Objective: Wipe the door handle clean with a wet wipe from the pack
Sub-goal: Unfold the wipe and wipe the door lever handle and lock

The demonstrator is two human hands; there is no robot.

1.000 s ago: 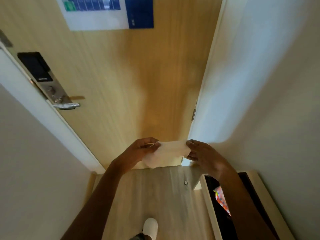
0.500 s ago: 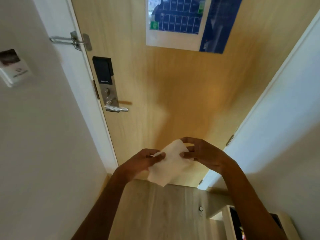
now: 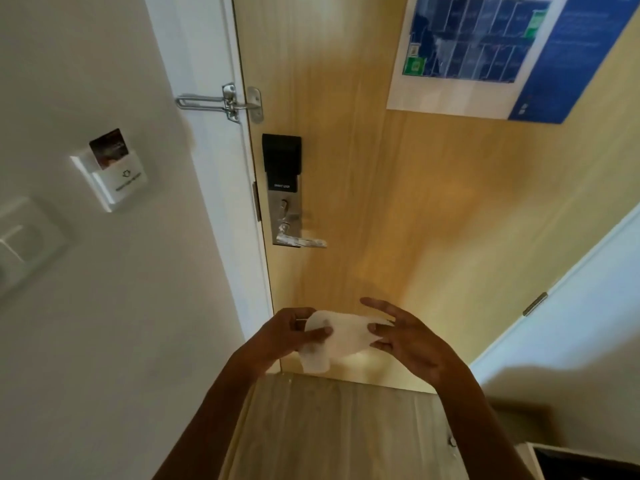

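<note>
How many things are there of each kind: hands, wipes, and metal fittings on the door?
Hands: 2, left hand and right hand
Wipes: 1, wet wipe
Metal fittings: 2, door handle and swing latch
Total: 5

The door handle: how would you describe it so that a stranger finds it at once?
Look at the wooden door, near its left edge. Below the black panel sits a silver plate, and the door handle juts right from its bottom. Unlike the swing latch higher up, it is one short horizontal lever.
</note>
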